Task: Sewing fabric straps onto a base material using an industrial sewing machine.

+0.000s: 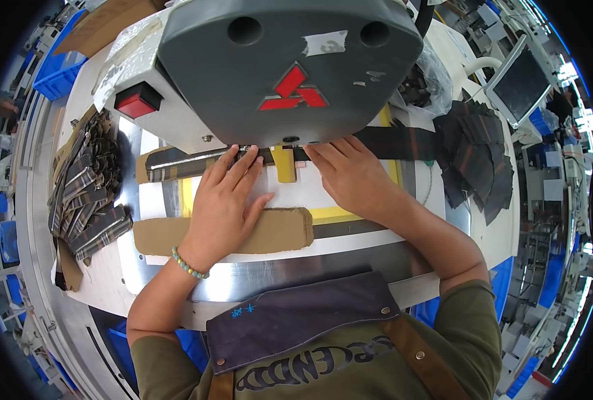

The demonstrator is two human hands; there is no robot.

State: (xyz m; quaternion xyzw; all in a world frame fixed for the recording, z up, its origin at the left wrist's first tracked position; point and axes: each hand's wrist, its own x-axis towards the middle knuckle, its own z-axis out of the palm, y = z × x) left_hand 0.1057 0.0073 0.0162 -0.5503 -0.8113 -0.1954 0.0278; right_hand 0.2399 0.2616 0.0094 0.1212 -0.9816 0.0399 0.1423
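My left hand [224,200], with a beaded bracelet at its wrist, lies flat with fingers stretched. Its fingertips rest on a plaid fabric strip [193,168] with a pale line along it. On the other side, my right hand [355,175] lies palm down, fingers extended onto the dark striped fabric [398,144] that runs off to the right. Between the hands a yellow tab [284,165] sticks out from under the grey head of a large machine [230,73]. That head hides where the two strips run beneath it. A brown cardboard piece [276,232] lies beneath my left wrist.
Piled plaid pieces [86,193] lie on the left of the table, and dark striped cut pieces [476,157] on the right. A red button box [138,101] is mounted by the machine head. A plastic bag [436,83] and a screen [522,83] stand at back right.
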